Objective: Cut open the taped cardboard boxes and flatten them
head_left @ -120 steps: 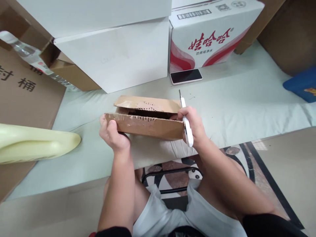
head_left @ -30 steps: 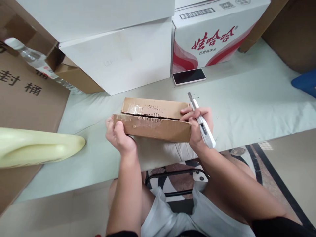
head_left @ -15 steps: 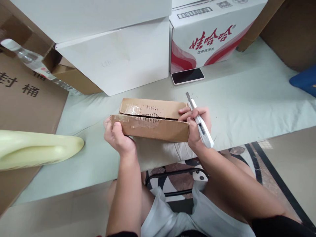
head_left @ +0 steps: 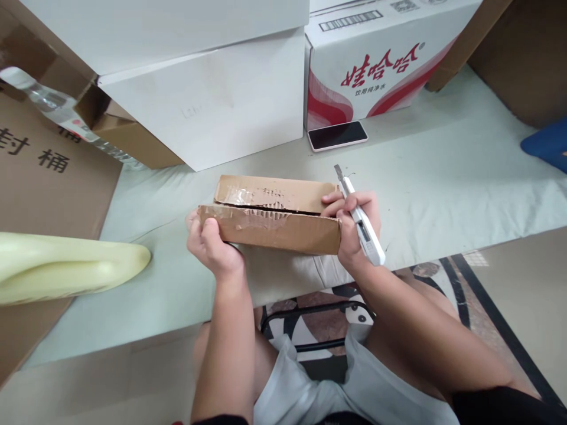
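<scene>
Carton [head_left: 270, 231], in the head view, sits between both hands near the front edge of the cloth [head_left: 425, 183], a narrow gap running lengthwise along it; whether its underside touches the cloth, I cannot tell. The left hand [head_left: 217, 245] pinches one end, thumb pressed on the front panel and fingers curled behind, mostly hidden, which likely keeps the carton from twisting. The right hand [head_left: 351, 237] has its fingers bent close around the knife [head_left: 371, 242], some tips also lying on the carton's other end, so this hand seems to serve tool and carton alike. The blade [head_left: 339, 173] points away from the person, probably to clear the fingertips. Beyond, the phone [head_left: 338, 136] lies screen up just before the water box [head_left: 367, 82], well apart from both hands.
</scene>
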Tool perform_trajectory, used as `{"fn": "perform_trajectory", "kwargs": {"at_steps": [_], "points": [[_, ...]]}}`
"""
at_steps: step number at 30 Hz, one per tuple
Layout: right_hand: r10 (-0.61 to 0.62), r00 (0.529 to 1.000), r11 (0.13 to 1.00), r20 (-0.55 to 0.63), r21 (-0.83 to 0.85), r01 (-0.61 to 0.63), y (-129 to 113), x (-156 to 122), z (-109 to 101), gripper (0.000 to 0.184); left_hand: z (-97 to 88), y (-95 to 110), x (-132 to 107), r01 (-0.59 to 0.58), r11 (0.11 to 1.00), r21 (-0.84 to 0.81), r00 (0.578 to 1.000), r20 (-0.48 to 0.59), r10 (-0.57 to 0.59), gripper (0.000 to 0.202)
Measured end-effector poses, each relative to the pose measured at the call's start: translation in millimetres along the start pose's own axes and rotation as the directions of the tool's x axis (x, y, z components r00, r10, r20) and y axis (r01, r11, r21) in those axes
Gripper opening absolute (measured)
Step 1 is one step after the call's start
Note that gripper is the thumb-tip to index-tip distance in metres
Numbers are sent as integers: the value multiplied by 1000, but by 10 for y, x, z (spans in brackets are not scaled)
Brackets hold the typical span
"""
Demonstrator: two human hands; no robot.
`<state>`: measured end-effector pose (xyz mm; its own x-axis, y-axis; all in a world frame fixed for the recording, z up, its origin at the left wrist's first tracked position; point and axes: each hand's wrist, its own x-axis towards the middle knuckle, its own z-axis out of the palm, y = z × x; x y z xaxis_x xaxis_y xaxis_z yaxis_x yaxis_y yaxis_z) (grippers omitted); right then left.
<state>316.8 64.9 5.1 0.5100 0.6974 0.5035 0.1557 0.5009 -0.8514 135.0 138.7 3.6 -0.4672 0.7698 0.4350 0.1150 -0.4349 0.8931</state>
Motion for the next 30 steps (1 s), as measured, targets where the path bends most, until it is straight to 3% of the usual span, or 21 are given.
{"fn": "perform_trajectory", "kwargs": {"at_steps": [6,14,30], "points": [[-2,1000,1000,24,-10,3,8,-3,-15,13,-1,-7,-2,-1,998,61,1000,8,1,22],[-14,1000,1000,16,-13,15,6,-2,-4,13,11,-1,-4,-18,1000,-11,1000,-5,18,21],[-10,1000,999,11,-40,10,16,-5,-8,9,24,8,-9,3,999,37,1000,-31,-2,19]]}}
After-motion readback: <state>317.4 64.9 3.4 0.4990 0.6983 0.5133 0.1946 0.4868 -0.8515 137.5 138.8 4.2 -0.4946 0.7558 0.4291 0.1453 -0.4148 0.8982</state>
